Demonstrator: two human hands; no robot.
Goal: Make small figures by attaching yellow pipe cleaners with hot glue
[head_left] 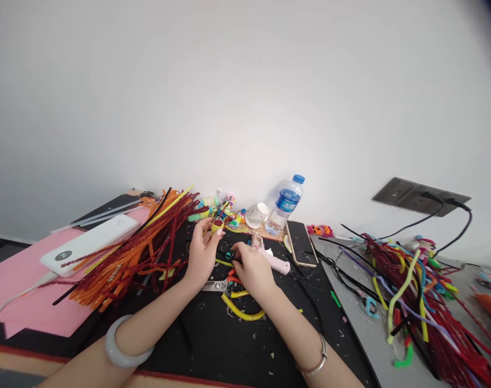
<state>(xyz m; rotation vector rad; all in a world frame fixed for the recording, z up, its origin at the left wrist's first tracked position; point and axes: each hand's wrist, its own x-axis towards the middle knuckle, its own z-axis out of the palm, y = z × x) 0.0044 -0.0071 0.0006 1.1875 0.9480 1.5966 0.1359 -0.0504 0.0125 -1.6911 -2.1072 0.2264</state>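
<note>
One matte black mat (237, 350) spreads beneath everything at the centre, with one flat pink sheet (11, 285) at the left. Two heaps of fuzzy stems flank the work: one dark red and orange heap (119, 264) to the left, one mixed-colour heap (431, 318) to the right. One long white plastic power bank (89, 243) lies on the pink sheet. On the far side stand one clear blue-capped water bottle (286, 205) and, just left of it, one tilted white paper cup (257, 215); one pale-edged black phone (301, 243) lies to the bottle's right. Two hands are over the mat: the right hand (253, 269) has bent fingers, and I cannot tell whether they hold anything; the left hand (203, 250) has its thumb and fingers narrowed on one small yellow fuzzy piece with a dark red top (217, 226), raised at the mat's far middle. Two curved yellow fuzzy strips (243, 314) lie nearer, between the forearms.
</note>
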